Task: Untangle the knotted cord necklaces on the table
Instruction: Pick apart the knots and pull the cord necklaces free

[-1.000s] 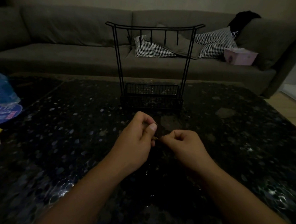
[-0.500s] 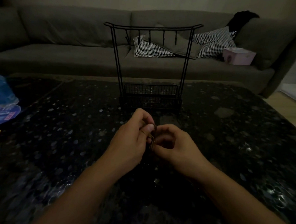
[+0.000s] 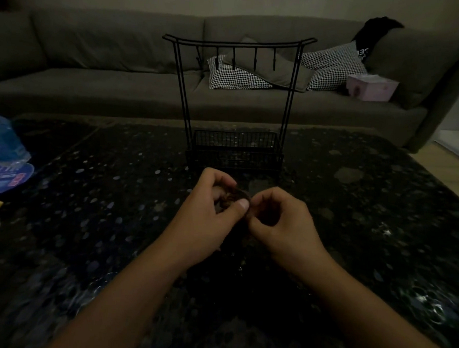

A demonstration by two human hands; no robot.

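Observation:
A small dark tangle of cord necklaces [image 3: 233, 198] sits between my two hands, just above the black speckled table [image 3: 101, 207]. My left hand [image 3: 210, 215] curls round the tangle, its thumb pressed against the cord. My right hand [image 3: 279, 221] pinches the cord from the right, fingertips meeting those of the left hand. The room is dim and most of the cord is hidden by my fingers. Where its loose ends run I cannot see.
A black wire jewellery stand [image 3: 237, 102] with hooks and a basket base stands just behind my hands. A blue bottle [image 3: 1, 138] and a blue disc [image 3: 5, 176] lie at the left edge. Beyond the table is a grey sofa [image 3: 95, 68] with checked cushions and a pink box [image 3: 370, 86].
My hands have drawn closer together until the fingertips meet. The left hand has gathered more of the cord into its fingers, and the tangle now shows as a small clump.

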